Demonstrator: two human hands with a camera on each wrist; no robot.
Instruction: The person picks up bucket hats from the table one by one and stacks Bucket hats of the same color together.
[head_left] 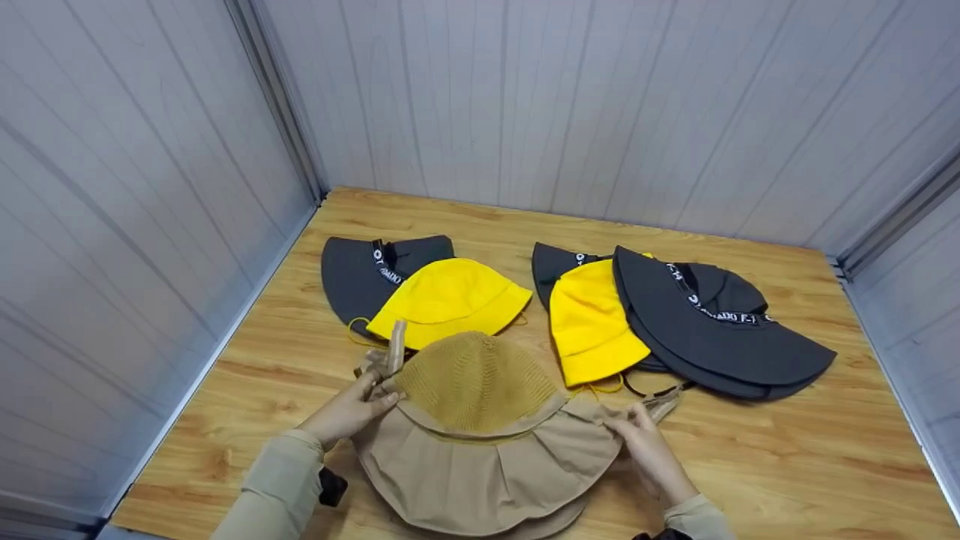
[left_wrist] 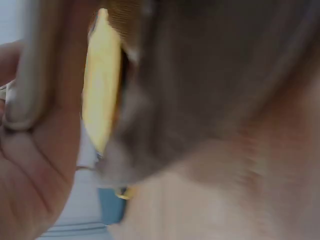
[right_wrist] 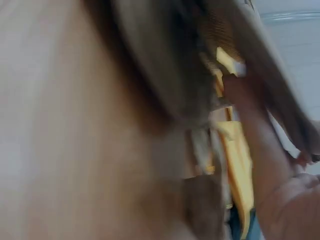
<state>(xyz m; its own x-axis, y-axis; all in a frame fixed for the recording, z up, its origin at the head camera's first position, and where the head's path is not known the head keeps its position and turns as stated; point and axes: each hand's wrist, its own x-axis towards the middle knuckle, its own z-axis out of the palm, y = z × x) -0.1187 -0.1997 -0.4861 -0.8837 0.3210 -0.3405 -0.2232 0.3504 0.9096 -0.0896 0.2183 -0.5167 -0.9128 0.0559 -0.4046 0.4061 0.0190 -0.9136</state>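
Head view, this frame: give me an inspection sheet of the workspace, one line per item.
Surface: wooden table, bare wood around the hats.
Job's things: tan hat with a knitted crown, brim toward the person, lying flat.
Clutter: two yellow hats and dark wide-brimmed hats in two piles behind it.
Grippers: left hand pinches the tan hat's left edge by its strap; right hand grips its right edge.
Cables: nothing seen.
Surroundings: grey panelled walls on three sides.

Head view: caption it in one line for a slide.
Both hands, left hand and right hand, pinch the tan sun hat on the wooden table.
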